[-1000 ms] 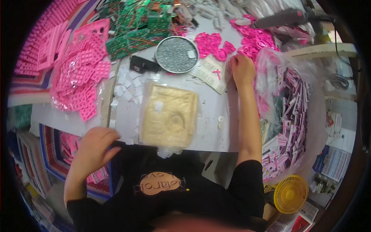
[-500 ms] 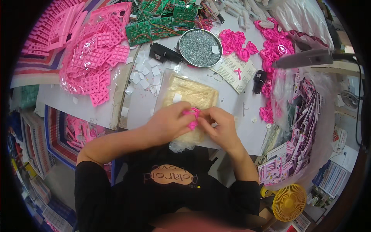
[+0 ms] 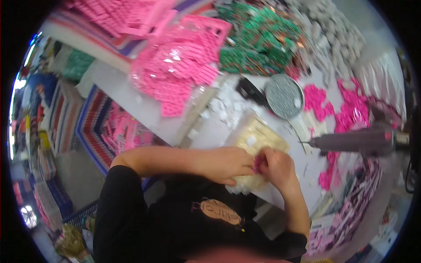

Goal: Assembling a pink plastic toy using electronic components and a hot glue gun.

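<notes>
Both of my hands meet over a cream-coloured padded block wrapped in clear plastic, near the table's front edge. My left hand lies across its near left side, fingers bent and closed on a small pink plastic part. From the right, my right hand pinches the same part with curled fingers. Fingers hide most of the part, and motion blur softens its shape. A small white piece rests on the block just beyond my hands.
A round dish of small metal screws stands beyond the block, beside a black part. Green circuit boards and bagged pink keypads lie farther back. A grey electric screwdriver hangs at right, near pink parts.
The whole view has swung left, so the table appears turned and shifted right. My hands stay together on the pink part; my left hand now lies flatter across the block.
</notes>
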Demonstrator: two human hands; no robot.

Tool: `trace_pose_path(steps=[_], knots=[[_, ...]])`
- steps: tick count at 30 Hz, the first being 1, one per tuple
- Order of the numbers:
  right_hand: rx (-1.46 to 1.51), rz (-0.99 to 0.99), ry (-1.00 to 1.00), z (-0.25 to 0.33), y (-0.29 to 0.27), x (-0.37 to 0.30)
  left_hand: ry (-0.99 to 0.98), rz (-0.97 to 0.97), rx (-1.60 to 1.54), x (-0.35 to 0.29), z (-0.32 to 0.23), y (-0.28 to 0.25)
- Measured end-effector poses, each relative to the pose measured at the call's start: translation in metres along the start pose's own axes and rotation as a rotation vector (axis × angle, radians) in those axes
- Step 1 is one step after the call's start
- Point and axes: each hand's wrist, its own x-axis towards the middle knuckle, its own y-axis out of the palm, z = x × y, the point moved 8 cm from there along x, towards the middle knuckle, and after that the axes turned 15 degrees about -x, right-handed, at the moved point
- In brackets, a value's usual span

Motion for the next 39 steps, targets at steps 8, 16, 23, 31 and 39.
trace_pose_path(steps=[8, 16, 23, 31, 39], knots=[[-0.081, -0.006, 0.065, 0.004, -0.001, -0.008, -0.896, -1.441, 0.791, -0.181, 0.079, -0.392], [-0.061, 0.067, 0.104, -0.007, 0.006, -0.006, -1.038, -1.410, 0.678, -0.346, 0.202, -0.478], [0.008, 0.032, 0.165, -0.006, -0.009, -0.014, -0.901, -1.303, 0.653, -0.351, 0.206, -0.479], [0.088, -0.684, 0.779, -0.192, -0.125, -0.138, -0.355, -1.283, -0.263, -0.254, 0.115, -0.304], [-0.431, -0.574, 1.066, -0.420, -0.129, -0.184, -0.280, -1.008, -0.791, -0.067, 0.032, -0.137]])
